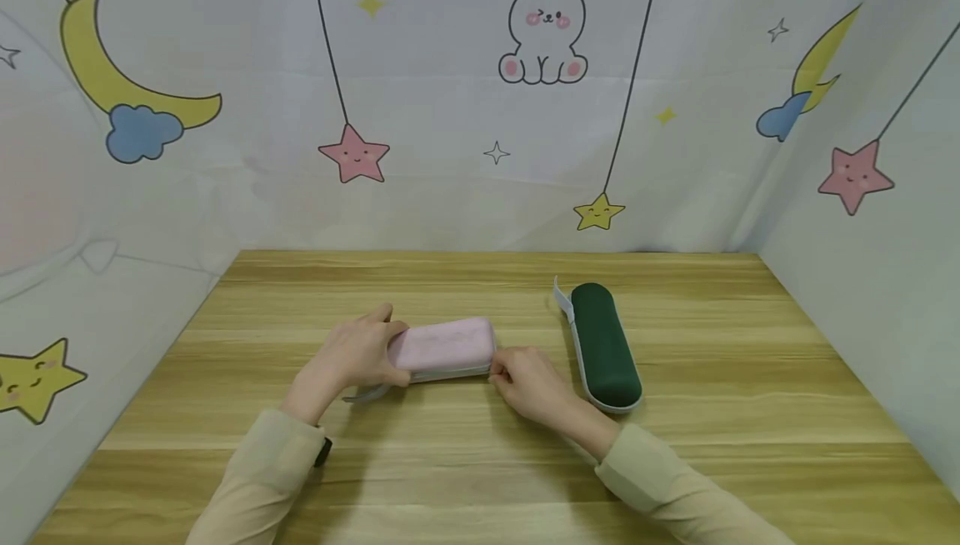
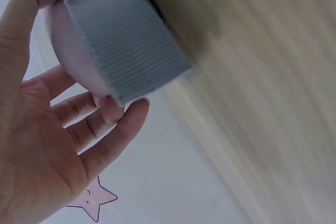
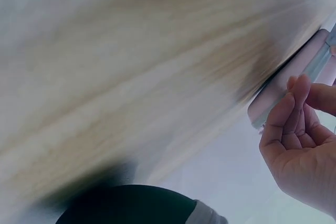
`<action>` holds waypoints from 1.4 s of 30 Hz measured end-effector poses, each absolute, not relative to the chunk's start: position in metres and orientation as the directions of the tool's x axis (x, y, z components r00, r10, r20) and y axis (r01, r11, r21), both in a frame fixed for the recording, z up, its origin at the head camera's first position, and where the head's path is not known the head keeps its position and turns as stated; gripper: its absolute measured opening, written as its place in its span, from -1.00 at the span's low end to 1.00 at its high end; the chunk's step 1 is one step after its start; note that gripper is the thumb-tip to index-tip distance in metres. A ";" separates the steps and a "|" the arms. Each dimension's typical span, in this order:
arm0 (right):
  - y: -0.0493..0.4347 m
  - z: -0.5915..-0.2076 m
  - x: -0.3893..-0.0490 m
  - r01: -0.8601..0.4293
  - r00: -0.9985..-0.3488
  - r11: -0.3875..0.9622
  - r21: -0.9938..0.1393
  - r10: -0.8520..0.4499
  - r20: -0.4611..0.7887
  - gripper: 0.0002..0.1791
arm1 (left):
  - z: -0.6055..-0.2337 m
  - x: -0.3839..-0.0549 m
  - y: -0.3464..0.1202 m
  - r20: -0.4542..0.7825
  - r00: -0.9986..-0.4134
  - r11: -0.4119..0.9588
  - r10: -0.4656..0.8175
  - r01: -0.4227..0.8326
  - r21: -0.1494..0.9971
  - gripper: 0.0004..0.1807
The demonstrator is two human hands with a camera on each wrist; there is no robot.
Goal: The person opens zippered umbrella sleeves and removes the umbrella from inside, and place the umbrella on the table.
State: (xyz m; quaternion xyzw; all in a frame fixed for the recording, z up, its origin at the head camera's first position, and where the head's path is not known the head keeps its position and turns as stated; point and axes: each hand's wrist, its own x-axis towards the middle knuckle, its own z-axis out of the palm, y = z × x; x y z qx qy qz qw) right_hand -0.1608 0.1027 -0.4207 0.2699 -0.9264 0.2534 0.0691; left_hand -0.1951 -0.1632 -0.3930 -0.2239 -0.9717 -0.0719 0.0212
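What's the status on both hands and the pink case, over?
Left hand grips left end of pink case. Right hand at its right end, grip unclear. Green case off to the right, not between hands.

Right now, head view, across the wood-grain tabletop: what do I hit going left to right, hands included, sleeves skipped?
Left hand → pale pink, rounded oblong case → right hand → dark green, long rounded case with light grey edging.
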 end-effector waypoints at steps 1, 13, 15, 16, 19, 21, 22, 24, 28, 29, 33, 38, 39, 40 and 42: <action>0.102 -0.420 -0.160 -0.533 -0.846 0.726 -0.434 -0.465 0.260 -0.84 | -0.393 -0.195 -0.163 0.070 -0.899 0.890 0.432 0.438 0.130 -0.31; 0.098 -0.421 -0.159 -0.553 -0.833 0.715 -0.427 -0.483 0.270 -0.91 | -0.390 -0.194 -0.163 0.057 -0.895 0.884 0.443 0.446 0.141 -0.32; 0.097 -0.421 -0.159 -0.557 -0.831 0.712 -0.427 -0.484 0.275 -0.91 | -0.390 -0.194 -0.163 0.059 -0.894 0.883 0.444 0.448 0.140 -0.32; 0.096 -0.421 -0.158 -0.560 -0.828 0.711 -0.425 -0.486 0.279 -0.91 | -0.390 -0.194 -0.163 0.059 -0.894 0.883 0.445 0.449 0.139 -0.32; 0.094 -0.421 -0.158 -0.564 -0.826 0.707 -0.426 -0.489 0.283 -0.90 | -0.390 -0.194 -0.163 0.059 -0.893 0.882 0.447 0.451 0.139 -0.33; 0.093 -0.420 -0.157 -0.567 -0.824 0.705 -0.427 -0.490 0.285 -0.90 | -0.390 -0.194 -0.162 0.058 -0.892 0.881 0.448 0.451 0.141 -0.32; 0.093 -0.420 -0.157 -0.571 -0.821 0.704 -0.422 -0.492 0.289 -0.90 | -0.390 -0.194 -0.162 0.055 -0.893 0.881 0.447 0.451 0.143 -0.32; 0.092 -0.421 -0.157 -0.575 -0.818 0.704 -0.417 -0.494 0.294 -0.90 | -0.390 -0.194 -0.162 0.052 -0.893 0.882 0.447 0.450 0.143 -0.32; 0.090 -0.421 -0.157 -0.585 -0.811 0.703 -0.403 -0.500 0.305 -0.91 | -0.390 -0.194 -0.162 0.047 -0.894 0.884 0.445 0.447 0.139 -0.31; 0.090 -0.421 -0.157 -0.586 -0.810 0.703 -0.403 -0.500 0.306 -0.92 | -0.391 -0.194 -0.162 0.047 -0.894 0.884 0.445 0.447 0.139 -0.31; 0.087 -0.420 -0.156 -0.592 -0.805 0.703 -0.393 -0.504 0.312 -0.92 | -0.391 -0.194 -0.162 0.046 -0.896 0.885 0.442 0.443 0.142 -0.32; 0.085 -0.419 -0.156 -0.597 -0.802 0.703 -0.387 -0.512 0.307 -0.91 | -0.389 -0.194 -0.162 0.040 -0.899 0.887 0.437 0.438 0.146 -0.31; 0.085 -0.419 -0.157 -0.598 -0.802 0.702 -0.387 -0.513 0.308 -0.91 | -0.389 -0.194 -0.162 0.040 -0.899 0.887 0.436 0.437 0.147 -0.30; 0.084 -0.419 -0.157 -0.600 -0.800 0.701 -0.387 -0.514 0.309 -0.91 | -0.389 -0.194 -0.162 0.039 -0.899 0.888 0.436 0.437 0.146 -0.30; 0.084 -0.418 -0.157 -0.601 -0.799 0.699 -0.387 -0.516 0.310 -0.90 | -0.389 -0.194 -0.162 0.037 -0.900 0.889 0.434 0.435 0.145 -0.30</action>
